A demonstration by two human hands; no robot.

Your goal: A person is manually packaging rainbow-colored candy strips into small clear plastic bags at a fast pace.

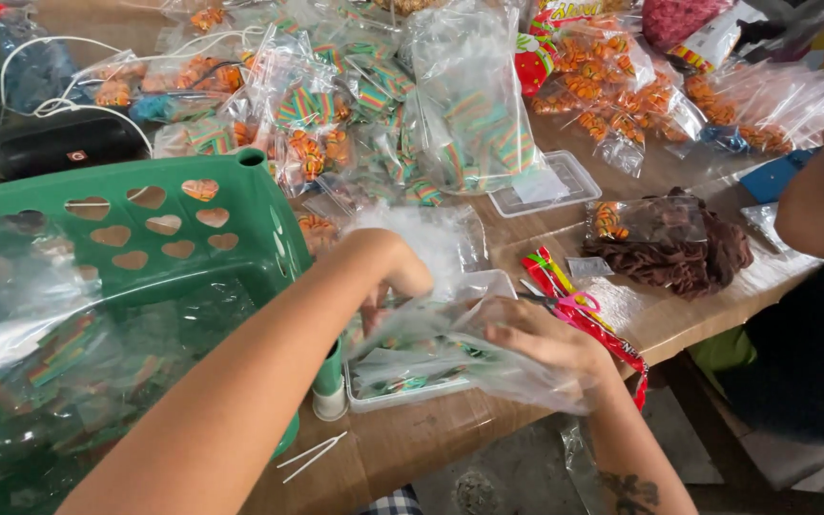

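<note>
- The left hand [388,277] is bent down at the wrist. Its fingers curl into the top of a clear plastic bag [431,348]. They seem to pinch the bag's edge, but the plastic hides the tips.
- The right hand [541,336] lies on the right side of the same bag. Its fingers are pressed together on the plastic.
- The bag sits over a clear tray [402,391] near the front edge of the wooden table [412,448], between the two hands.
- A green basket [159,229] with heart-shaped holes stands just left of the left arm.
- Scissors with pink handles [572,305] lie just beside the right hand.
- Many bags of orange and striped candy [450,124] are piled at the back.
- Another person's arm [817,195] rests at the right edge.
</note>
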